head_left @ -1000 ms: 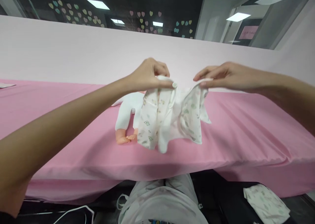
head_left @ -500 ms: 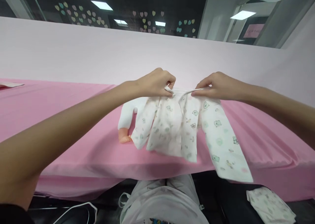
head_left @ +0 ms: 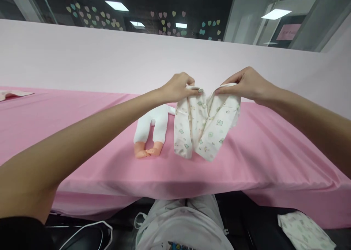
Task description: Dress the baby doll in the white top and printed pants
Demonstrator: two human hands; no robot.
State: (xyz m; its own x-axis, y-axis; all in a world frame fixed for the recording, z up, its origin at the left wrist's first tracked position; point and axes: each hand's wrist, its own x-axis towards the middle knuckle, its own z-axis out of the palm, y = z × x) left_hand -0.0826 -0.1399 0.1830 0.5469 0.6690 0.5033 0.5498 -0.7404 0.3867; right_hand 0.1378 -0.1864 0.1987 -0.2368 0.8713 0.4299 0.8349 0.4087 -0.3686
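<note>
Collar (head_left: 228,85) pinched in my left hand (head_left: 179,87) and right hand (head_left: 246,84), the printed baby shirt (head_left: 215,125) no longer hides one doll leg (head_left: 159,130).

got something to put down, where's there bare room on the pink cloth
The pink cloth shows bare right of the held garment, in front of the doll, and at left between the pale item and the left arm. It is crowded in the middle, where the doll lies beside the garment hanging from the left hand and right hand.
</note>
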